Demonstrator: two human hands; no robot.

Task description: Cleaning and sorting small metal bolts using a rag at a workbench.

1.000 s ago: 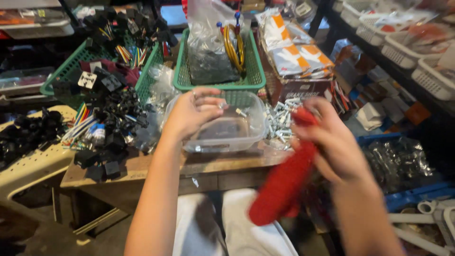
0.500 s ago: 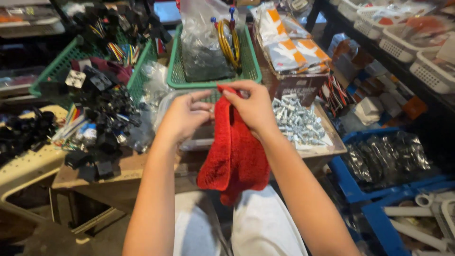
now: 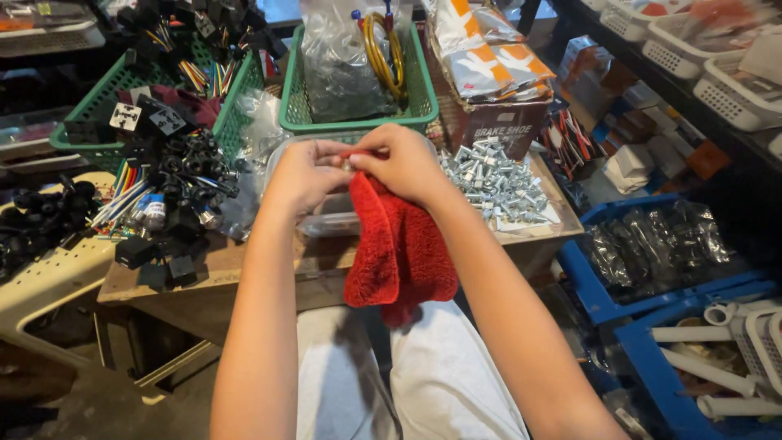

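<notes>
— Where's the cloth?

— The red cloth [image 3: 397,248] hangs from both hands, draped down toward the lap. The right hand [image 3: 405,163] pinches its top edge; the left hand [image 3: 303,173] meets it, fingertips closed on a small object [image 3: 346,165] — too tiny to make out — at that same edge.

— What's under the hands?

— A clear tub [image 3: 326,216] on the wooden table [image 3: 244,265], just below and behind them. Right of the right hand lies a pile of bolts [image 3: 493,179]. Beyond the hands stands a green basket [image 3: 358,73] with bags and a yellow hose. Left of the left hand, black connectors [image 3: 175,183] with coloured wires.
</notes>
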